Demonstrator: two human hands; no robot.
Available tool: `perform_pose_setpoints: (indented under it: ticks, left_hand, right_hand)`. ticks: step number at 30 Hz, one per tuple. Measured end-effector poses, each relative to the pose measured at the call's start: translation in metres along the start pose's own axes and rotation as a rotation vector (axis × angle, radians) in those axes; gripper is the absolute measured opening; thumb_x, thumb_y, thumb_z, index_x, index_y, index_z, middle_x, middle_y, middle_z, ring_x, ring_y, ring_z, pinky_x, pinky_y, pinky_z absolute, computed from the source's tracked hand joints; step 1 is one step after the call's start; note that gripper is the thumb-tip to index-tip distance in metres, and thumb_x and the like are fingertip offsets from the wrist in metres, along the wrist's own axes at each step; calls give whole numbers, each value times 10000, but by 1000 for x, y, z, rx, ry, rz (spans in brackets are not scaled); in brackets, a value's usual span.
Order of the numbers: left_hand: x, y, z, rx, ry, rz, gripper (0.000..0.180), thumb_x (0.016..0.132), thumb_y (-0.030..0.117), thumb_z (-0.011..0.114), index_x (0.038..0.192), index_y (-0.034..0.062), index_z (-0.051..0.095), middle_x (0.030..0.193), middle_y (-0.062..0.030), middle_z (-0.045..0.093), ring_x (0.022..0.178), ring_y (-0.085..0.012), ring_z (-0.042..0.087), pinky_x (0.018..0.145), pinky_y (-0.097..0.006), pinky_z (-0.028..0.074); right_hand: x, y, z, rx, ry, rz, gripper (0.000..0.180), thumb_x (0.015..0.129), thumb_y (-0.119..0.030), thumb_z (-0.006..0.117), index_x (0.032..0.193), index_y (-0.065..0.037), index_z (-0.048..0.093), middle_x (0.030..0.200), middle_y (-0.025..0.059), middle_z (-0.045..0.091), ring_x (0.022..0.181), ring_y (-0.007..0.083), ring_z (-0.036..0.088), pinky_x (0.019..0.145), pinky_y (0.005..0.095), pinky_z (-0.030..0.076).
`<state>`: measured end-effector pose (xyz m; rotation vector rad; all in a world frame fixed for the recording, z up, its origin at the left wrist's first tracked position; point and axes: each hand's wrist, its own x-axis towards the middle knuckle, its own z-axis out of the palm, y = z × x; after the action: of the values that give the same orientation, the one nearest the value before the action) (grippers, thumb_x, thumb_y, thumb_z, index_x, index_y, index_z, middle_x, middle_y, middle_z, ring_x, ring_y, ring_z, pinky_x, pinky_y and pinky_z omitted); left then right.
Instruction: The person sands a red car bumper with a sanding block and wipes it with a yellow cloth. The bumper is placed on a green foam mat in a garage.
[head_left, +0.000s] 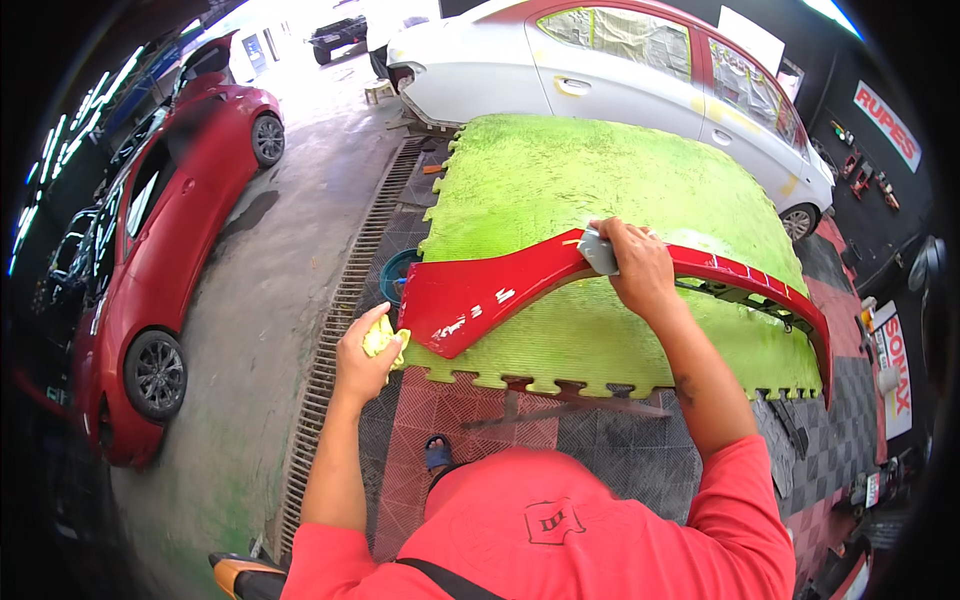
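A red car fender (465,290) lies across a green foam mat (590,165), its arched part reaching to the right. White scuffs and thin pale marks show on its paint. My right hand (642,268) is closed on a grey piece of sandpaper (597,251) and presses it against the top of the arch. Closed around a crumpled yellow cloth (381,337), my left hand (358,366) is beside the fender's lower left corner. Whether the cloth touches the fender I cannot tell.
Behind the mat stands a white and red car (480,75) with masked windows. A red car (195,210) is parked at the left. A blue-green basin (398,268) sits by the mat's left edge, near a floor grate (345,290). Checkered tiles (850,430) cover the floor at right.
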<state>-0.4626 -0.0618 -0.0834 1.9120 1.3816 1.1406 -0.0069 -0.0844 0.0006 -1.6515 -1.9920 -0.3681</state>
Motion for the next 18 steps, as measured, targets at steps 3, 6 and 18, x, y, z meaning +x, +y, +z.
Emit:
perform_pose_setpoints:
  ticks: [3, 6, 18]
  left_hand:
    - [8, -26, -13, 1, -180, 26, 770, 866, 150, 891, 1588, 79, 631, 1439, -186, 716, 1328, -264, 691, 1153, -390, 525]
    - [24, -32, -17, -102, -330, 75, 795, 869, 174, 901, 1603, 73, 612, 1505, -192, 675, 1393, -281, 658, 1179, -405, 510]
    - [65, -38, -14, 268, -532, 451, 656, 947, 308, 843, 1570, 226, 654, 1628, -171, 608, 1326, -397, 708, 1094, -478, 593]
  right_hand:
    - [7, -3, 8, -63, -9, 43, 586, 857, -49, 811, 1412, -159, 656, 1266, 103, 778, 1251, 329, 717, 1061, 501, 528]
    - [11, 3, 13, -133, 36, -64, 594, 825, -19, 801, 1395, -146, 700, 1362, 85, 744, 1337, 315, 659, 1126, 523, 498]
    - [-3, -35, 19, -234, -119, 76, 641, 837, -6, 728, 1467, -104, 664, 1509, 122, 693, 1458, 363, 592, 1228, 524, 433]
